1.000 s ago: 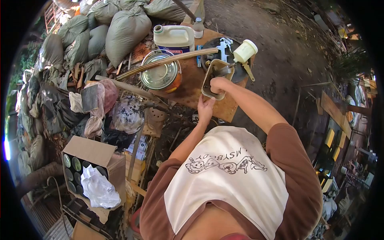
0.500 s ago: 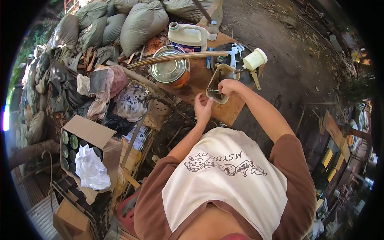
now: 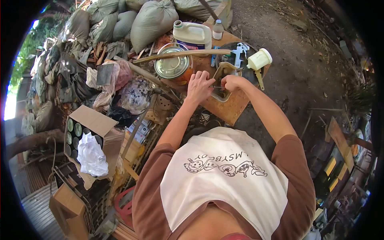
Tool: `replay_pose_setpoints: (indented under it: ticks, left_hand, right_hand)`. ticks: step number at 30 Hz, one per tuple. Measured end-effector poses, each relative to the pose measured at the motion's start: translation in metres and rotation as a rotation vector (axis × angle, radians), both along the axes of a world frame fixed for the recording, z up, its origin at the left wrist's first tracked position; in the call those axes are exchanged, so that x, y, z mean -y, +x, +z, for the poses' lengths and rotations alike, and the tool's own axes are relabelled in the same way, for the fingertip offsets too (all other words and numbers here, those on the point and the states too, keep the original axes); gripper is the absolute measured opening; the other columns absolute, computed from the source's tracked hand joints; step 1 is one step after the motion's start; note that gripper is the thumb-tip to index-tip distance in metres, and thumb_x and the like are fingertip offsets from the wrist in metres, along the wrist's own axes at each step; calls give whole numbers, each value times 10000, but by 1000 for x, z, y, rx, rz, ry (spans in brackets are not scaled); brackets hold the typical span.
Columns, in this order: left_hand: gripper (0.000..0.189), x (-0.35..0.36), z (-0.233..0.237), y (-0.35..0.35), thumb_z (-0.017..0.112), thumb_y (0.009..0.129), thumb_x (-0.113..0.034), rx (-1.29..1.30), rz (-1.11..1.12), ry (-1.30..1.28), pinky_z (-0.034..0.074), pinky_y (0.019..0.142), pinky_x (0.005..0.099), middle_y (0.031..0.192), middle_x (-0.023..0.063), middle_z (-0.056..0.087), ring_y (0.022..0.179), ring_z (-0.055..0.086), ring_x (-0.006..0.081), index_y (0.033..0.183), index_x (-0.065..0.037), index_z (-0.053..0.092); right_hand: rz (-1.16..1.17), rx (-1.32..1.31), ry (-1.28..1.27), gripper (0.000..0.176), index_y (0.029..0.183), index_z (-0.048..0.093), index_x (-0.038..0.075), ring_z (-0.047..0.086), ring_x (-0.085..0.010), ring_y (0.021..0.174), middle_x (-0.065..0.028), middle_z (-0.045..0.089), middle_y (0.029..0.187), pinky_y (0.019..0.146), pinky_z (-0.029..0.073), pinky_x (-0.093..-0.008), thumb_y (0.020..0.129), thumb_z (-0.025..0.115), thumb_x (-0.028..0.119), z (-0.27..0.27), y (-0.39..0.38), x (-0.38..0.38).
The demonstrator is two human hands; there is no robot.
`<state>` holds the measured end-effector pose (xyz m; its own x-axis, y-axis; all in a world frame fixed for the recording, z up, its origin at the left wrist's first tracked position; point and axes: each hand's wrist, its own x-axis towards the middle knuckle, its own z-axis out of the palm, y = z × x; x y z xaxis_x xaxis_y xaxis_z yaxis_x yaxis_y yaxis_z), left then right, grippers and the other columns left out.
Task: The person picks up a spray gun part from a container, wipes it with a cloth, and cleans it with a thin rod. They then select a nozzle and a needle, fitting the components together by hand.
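My right hand (image 3: pixel 235 83) is closed in a pinch on a thin metal piece (image 3: pixel 218 87) over a cut-open plastic container (image 3: pixel 221 97). Facing it, my left hand (image 3: pixel 200 88) has its fingers bent together at the container's left side, near the other end of that piece; what they grip is hidden. Just beyond the container lies a light-blue spray gun (image 3: pixel 239 56) with a white cup (image 3: pixel 259 59). Left of my left hand stands a large paint can (image 3: pixel 173 66) with a metal lid, and a long wooden strip (image 3: pixel 188 54) lies across it.
A white jug (image 3: pixel 196 36) and a small clear bottle (image 3: pixel 218 30) stand at the far side of the wooden board (image 3: pixel 224 110). Full sacks (image 3: pixel 154 24) are piled behind. At the left, a cardboard box (image 3: pixel 112 140) holds several cans and crumpled white paper (image 3: pixel 92 155).
My left hand has risen from below the container to its left side, and its fingers now bend toward my right hand. The right hand stays over the container. The view has shifted slightly.
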<state>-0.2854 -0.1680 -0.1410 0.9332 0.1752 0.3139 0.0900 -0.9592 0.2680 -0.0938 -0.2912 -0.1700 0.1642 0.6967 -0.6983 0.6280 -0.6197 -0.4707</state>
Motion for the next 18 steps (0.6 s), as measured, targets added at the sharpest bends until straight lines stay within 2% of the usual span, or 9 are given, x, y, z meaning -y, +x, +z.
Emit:
replay_pose_setpoints:
  ticks: [5,7,11,13,18]
  left_hand:
    - [324,-4,-1,7,858,686,-285,-97,-91,48,422,860,388,989,-3,533,1016,529,220,992,-211,785]
    - [308,-5,-2,8,860,686,-286,-86,-111,49,427,861,387,993,-3,540,1018,533,222,969,-195,780]
    - [296,-2,-7,10,858,694,-278,-70,-127,38,448,885,397,1006,9,552,1033,543,234,957,-177,766]
    - [282,0,-8,10,853,707,-249,-23,-126,-36,475,921,417,1047,18,576,1071,555,253,947,-147,747]
    - [272,10,-4,14,853,711,-205,52,-113,-127,491,952,432,1100,22,601,1113,559,270,938,-122,728]
  right_hand:
    - [-29,-41,-13,471,1153,735,102,705,-304,925,-155,749,1031,721,558,-445,767,481,13,14,4,7]
    - [19,-16,21,461,1147,739,100,704,-304,937,-148,751,1026,746,559,-434,766,493,13,12,6,10]
    - [-43,-30,35,445,1137,744,90,703,-295,965,-148,753,1038,795,556,-421,768,508,9,4,10,13]
    - [-25,22,98,419,1130,748,79,703,-289,998,-148,756,1063,843,551,-411,781,526,12,16,12,22]
    - [-44,-2,182,372,1125,746,69,703,-284,981,-137,756,1041,830,547,-408,805,558,34,31,18,48]
